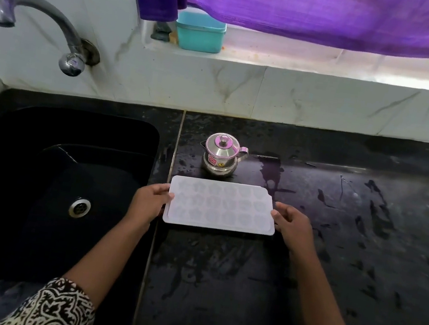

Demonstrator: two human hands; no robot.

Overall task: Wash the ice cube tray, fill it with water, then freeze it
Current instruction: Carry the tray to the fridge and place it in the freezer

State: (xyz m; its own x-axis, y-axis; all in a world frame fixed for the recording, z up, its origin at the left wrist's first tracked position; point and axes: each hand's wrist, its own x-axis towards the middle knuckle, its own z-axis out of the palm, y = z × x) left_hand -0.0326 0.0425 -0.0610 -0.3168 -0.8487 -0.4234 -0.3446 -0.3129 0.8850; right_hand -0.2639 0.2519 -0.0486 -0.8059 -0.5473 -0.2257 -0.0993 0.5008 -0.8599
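A white ice cube tray (220,206) with several flower-shaped cells lies level over the black counter, just right of the sink. My left hand (148,202) grips its left short edge, thumb on top. My right hand (291,222) grips its right short edge the same way. Whether the tray rests on the counter or hangs slightly above it I cannot tell. The cells look dry, though the pale plastic makes this hard to judge.
A black sink (48,180) with a steel drain (79,207) is at left, a grey tap (35,18) above it. A small lidded steel pot (222,154) stands right behind the tray. The black counter (349,236) is wet. A teal tub (200,32) sits on the sill under a purple curtain (312,10).
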